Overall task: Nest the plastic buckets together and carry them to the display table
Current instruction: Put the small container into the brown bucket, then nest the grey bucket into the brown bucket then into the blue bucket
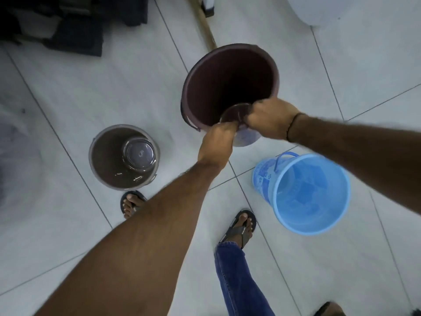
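Note:
A dark maroon bucket point(230, 85) is tipped with its mouth toward me, held off the tiled floor. My left hand point(219, 140) and my right hand point(271, 118) both grip its near rim, side by side. A translucent blue bucket point(305, 192) with a printed wall and a blue handle stands upright on the floor at the right, below my right forearm. At the left stands a brown bucket point(124, 157) with a smaller clear container point(139, 156) inside it.
My sandalled feet point(241, 226) stand between the brown and blue buckets. A wooden stick point(205, 23) lies behind the maroon bucket. Dark goods point(75, 26) fill the top left; a large white tub point(330, 10) is at the top right.

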